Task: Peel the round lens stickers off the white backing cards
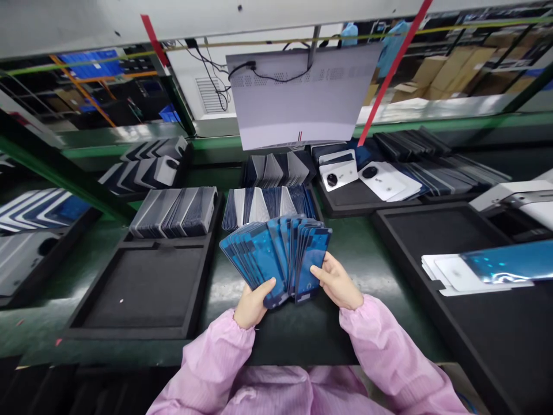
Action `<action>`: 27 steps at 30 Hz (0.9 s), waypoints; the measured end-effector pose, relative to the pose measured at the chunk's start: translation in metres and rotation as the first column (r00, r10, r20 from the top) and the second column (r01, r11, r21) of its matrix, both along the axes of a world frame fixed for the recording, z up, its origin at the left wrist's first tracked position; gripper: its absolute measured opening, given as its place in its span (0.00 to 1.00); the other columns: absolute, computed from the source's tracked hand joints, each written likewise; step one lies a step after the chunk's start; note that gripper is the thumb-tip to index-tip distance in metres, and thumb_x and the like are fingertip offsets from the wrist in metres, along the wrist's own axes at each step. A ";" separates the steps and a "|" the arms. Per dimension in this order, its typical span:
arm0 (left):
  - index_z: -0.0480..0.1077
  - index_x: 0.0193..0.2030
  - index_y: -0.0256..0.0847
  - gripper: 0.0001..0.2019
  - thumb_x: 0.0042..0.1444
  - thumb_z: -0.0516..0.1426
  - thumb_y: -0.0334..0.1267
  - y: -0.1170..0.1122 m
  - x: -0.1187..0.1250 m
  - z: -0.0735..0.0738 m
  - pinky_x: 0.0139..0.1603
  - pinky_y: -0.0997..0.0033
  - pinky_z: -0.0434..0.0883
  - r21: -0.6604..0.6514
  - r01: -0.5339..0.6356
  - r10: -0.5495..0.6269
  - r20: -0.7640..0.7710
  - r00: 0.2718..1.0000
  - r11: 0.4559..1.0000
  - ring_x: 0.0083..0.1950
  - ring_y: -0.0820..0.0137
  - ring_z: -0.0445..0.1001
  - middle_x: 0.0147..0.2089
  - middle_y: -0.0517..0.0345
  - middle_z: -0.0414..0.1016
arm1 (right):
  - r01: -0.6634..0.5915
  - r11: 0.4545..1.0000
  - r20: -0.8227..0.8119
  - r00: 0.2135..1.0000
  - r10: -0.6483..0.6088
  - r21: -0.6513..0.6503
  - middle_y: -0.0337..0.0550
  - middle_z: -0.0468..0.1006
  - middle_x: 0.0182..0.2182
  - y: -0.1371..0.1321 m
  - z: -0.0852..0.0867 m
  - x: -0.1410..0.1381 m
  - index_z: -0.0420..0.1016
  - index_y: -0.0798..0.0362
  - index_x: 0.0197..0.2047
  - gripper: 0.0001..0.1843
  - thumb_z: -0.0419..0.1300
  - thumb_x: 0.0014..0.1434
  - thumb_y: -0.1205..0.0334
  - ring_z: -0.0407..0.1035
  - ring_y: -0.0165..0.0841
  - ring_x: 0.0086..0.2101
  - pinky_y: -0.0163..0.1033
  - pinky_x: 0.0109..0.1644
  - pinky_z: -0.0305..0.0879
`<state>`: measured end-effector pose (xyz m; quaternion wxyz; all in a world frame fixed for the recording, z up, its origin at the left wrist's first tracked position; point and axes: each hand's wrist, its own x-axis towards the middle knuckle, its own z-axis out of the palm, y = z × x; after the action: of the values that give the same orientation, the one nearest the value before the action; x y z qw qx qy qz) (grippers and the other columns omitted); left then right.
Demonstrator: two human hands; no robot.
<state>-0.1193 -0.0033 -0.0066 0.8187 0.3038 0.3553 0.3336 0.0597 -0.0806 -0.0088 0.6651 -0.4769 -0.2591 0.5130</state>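
Note:
A fanned stack of phone back covers (279, 253), their blue-filmed inner sides facing me, is held up over the bench. My left hand (254, 300) grips its lower left, thumb across the front. On the right, my right hand (334, 279) pinches the edge of the outermost covers between thumb and fingers. The fingers behind the stack are hidden. Just beyond it, a row of upright dark and white covers (268, 204) stands in a tray, partly covered by the fan.
To the left, a black foam tray (151, 288) carries a row of grey covers (175, 210) at its back. On the right, white covers and blue film (510, 262) lie on another black tray (436, 230). A monitor (302, 95) hangs ahead; a green post (64, 167) slants across the left.

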 end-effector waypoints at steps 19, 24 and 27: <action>0.74 0.51 0.39 0.24 0.47 0.66 0.43 -0.002 0.000 -0.019 0.64 0.55 0.63 0.213 -0.001 0.011 -0.048 0.999 0.977 0.58 0.57 0.72 0.52 0.48 0.78 | -0.064 0.998 0.051 0.997 0.064 0.005 0.43 0.77 0.48 0.000 -0.003 -0.004 0.68 0.47 0.48 0.24 0.69 0.49 0.54 0.71 0.38 0.50 0.51 0.59 0.64; 0.73 0.53 0.39 0.31 0.40 0.69 0.46 -0.004 0.000 -0.011 0.62 0.50 0.65 0.030 0.029 -0.030 0.030 0.999 0.999 0.54 0.54 0.75 0.47 0.48 0.80 | -0.071 0.997 0.092 0.993 0.073 -0.021 0.44 0.77 0.47 0.002 -0.010 -0.007 0.69 0.48 0.47 0.24 0.70 0.49 0.54 0.71 0.39 0.50 0.52 0.61 0.62; 0.71 0.55 0.39 0.33 0.40 0.69 0.46 -0.002 0.003 -0.004 0.62 0.50 0.65 -0.011 -0.047 0.047 0.036 0.998 0.999 0.55 0.54 0.75 0.48 0.47 0.80 | -0.007 0.999 0.068 0.998 0.004 0.038 0.43 0.77 0.48 0.001 -0.006 -0.003 0.68 0.46 0.48 0.23 0.69 0.50 0.55 0.71 0.38 0.49 0.51 0.58 0.65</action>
<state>-0.1163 -0.0052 -0.0107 0.8184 0.2853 0.3491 0.3563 0.0565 -0.0796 -0.0149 0.6635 -0.4807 -0.2926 0.4931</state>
